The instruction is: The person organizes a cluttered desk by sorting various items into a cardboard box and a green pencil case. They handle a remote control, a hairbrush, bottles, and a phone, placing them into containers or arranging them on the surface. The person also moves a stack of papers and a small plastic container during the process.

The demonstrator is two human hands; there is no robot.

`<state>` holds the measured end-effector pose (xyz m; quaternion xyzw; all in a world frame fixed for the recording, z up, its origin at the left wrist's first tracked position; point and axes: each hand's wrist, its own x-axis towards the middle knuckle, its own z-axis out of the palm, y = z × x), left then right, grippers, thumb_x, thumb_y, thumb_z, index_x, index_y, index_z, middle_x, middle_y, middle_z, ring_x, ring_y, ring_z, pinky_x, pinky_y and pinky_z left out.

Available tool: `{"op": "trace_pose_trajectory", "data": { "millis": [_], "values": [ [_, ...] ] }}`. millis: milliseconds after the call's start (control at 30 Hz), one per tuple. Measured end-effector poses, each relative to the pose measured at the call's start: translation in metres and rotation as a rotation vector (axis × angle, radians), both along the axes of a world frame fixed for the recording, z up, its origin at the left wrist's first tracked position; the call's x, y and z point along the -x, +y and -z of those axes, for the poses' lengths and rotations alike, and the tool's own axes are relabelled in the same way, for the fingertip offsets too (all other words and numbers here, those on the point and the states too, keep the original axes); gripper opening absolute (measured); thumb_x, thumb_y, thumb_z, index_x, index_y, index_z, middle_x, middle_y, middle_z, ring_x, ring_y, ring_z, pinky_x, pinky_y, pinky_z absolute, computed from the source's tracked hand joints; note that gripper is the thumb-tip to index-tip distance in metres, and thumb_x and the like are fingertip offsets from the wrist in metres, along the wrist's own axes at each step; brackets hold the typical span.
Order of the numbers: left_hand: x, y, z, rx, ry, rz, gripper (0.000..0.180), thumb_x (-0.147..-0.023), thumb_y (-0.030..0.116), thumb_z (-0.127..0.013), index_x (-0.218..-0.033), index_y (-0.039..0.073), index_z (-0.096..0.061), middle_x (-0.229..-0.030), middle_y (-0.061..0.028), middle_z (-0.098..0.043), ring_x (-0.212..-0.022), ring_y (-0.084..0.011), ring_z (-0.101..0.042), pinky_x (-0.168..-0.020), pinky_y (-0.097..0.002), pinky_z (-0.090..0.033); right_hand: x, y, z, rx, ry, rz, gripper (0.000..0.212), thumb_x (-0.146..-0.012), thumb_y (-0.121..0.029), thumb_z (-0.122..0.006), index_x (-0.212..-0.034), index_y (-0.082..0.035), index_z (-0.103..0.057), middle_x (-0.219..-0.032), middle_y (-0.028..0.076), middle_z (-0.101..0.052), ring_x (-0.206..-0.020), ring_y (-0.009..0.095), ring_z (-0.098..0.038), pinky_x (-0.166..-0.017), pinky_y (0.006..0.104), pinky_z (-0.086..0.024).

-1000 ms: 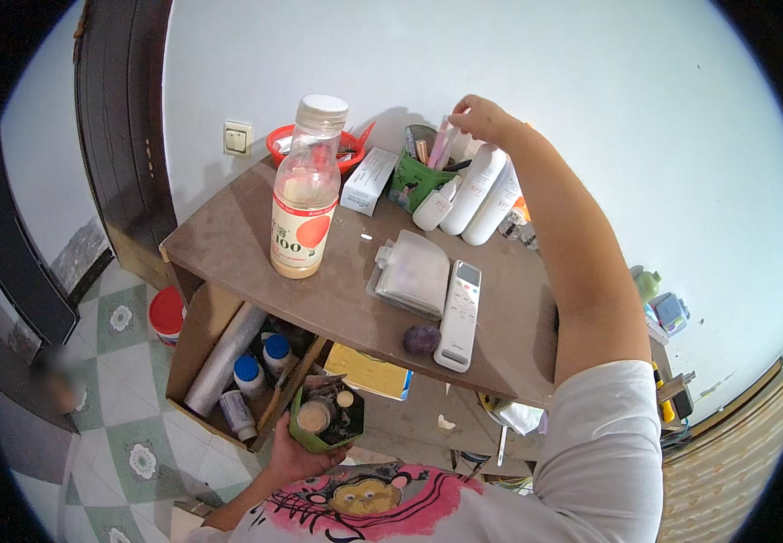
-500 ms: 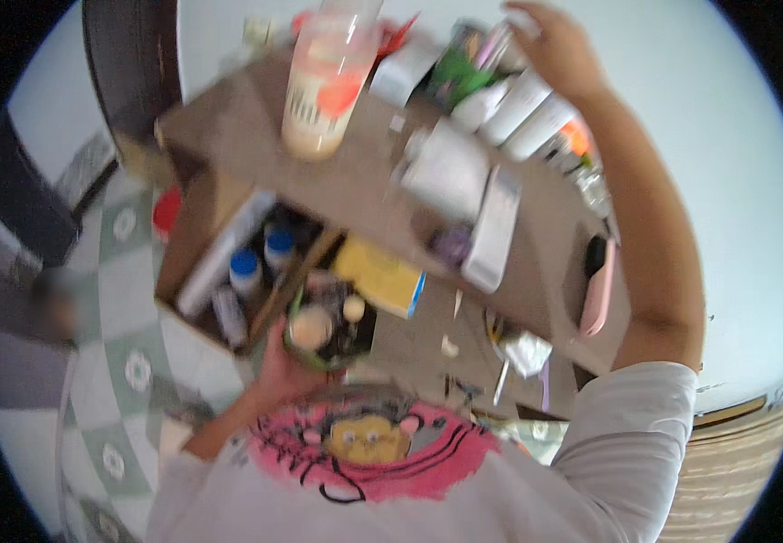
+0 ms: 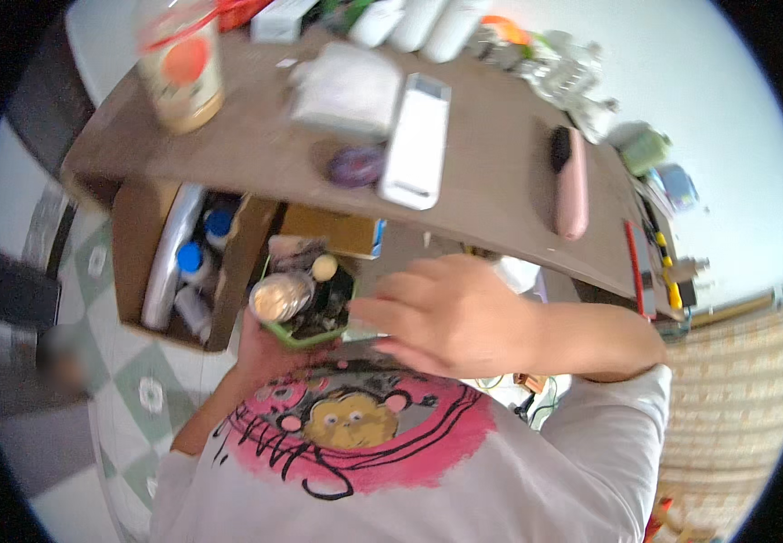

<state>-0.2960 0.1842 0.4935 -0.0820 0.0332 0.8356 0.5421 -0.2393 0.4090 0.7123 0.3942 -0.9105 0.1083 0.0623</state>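
Note:
My left hand (image 3: 263, 351) grips a small green-rimmed container (image 3: 308, 340) low in front of my shirt, its fingers partly hidden. Inside lie dark small items, a clear round tub with beige contents (image 3: 280, 297) and a little cream-coloured round piece (image 3: 324, 267). Just right of the container's rim is my right hand (image 3: 455, 312), its back turned up and fingers curled toward the container. Whatever those fingers hold, if anything, is hidden. Both hands are below the front edge of a brown desk (image 3: 491, 181).
An open drawer (image 3: 129, 262) at left holds blue-capped bottles (image 3: 194, 261) and a silvery roll (image 3: 174, 258). On the desk are a plastic drink cup (image 3: 183, 77), a white packet (image 3: 351, 89), a white oblong box (image 3: 417, 140), a purple round object (image 3: 356, 166) and a pink hairbrush (image 3: 571, 185).
My right hand has come down from the bottles at the back of the desk to beside the green container. My left hand still holds the container. The view has shifted right.

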Motion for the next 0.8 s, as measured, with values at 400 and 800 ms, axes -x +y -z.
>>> {"op": "trace_pose_trajectory", "data": {
  "millis": [400, 800],
  "values": [
    [-0.004, 0.036, -0.011, 0.217, 0.347, 0.166, 0.068, -0.087, 0.059, -0.022, -0.140, 0.019, -0.032, -0.143, -0.0101, -0.034, -0.131, -0.0301, -0.035, -0.102, -0.0584, -0.031, -0.002, -0.007, 0.066, 0.113, -0.002, 0.259, 0.051, -0.071, -0.025, -0.070, -0.117, -0.011, -0.052, -0.109, 0.010, -0.056, -0.105, 0.027, -0.053, -0.085, 0.0386, -0.041],
    [-0.005, 0.060, -0.013, 0.239, 0.458, 0.183, 0.071, -0.086, 0.060, -0.020, -0.140, 0.016, -0.034, -0.139, -0.0095, -0.040, -0.124, -0.0298, -0.043, -0.099, -0.0548, -0.037, -0.009, 0.010, 0.083, 0.239, 0.166, 0.436, 0.050, -0.072, -0.036, -0.070, -0.112, -0.008, -0.057, -0.103, 0.010, -0.056, -0.086, 0.029, -0.057, -0.077, 0.0386, -0.043]
  ]
}}
